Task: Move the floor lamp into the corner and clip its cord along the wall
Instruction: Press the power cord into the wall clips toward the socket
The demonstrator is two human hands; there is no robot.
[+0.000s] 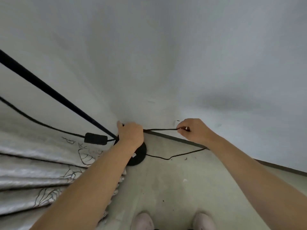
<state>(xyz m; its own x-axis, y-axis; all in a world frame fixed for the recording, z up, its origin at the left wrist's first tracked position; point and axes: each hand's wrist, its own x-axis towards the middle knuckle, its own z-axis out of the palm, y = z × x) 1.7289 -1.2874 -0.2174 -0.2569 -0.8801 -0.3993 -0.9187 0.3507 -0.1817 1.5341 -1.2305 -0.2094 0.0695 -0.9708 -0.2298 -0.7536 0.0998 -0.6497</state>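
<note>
The floor lamp stands in the corner: its black pole (49, 92) rises to the upper left from a round black base (138, 155) on the floor. A black cord (159, 129) is stretched taut along the bottom of the white wall between my hands. My left hand (131, 135) presses the cord's left end against the wall above the base. My right hand (193, 130) pinches the cord's right end beside a small white clip (176, 123) on the wall. More cord (174, 156) lies slack on the floor. An inline switch box (95, 138) hangs on the cord at left.
A pale pleated curtain (33, 171) with line drawings hangs at the left, close to the lamp base. A dark baseboard (232, 151) runs along the wall's foot to the right. My two shoes (172, 221) stand on the grey-green floor (166, 188) at the bottom.
</note>
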